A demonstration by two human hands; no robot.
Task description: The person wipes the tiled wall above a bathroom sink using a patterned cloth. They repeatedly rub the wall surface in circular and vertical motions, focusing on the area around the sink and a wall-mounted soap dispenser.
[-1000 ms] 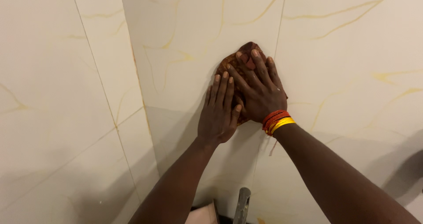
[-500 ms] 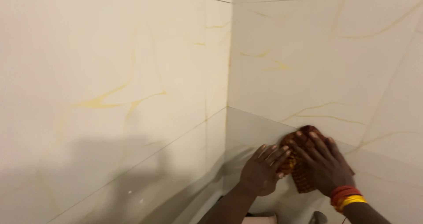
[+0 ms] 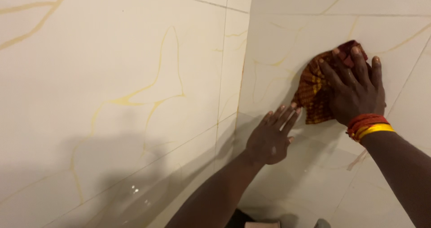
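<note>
My right hand presses a crumpled red and yellow checked cloth flat against the cream tiled wall, fingers spread over it. Red and yellow bangles circle that wrist. My left hand lies flat and open on the same wall, lower and to the left of the cloth, its fingertips just short of the cloth's edge.
The wall corner runs vertically just left of my hands, with another cream tiled wall with yellow veins on the left. At the bottom edge a pale object and a grey fitting peek in.
My right hand has slid the cloth up the wall and away from my left hand, which no longer rests on the cloth. The view has shifted, too.
</note>
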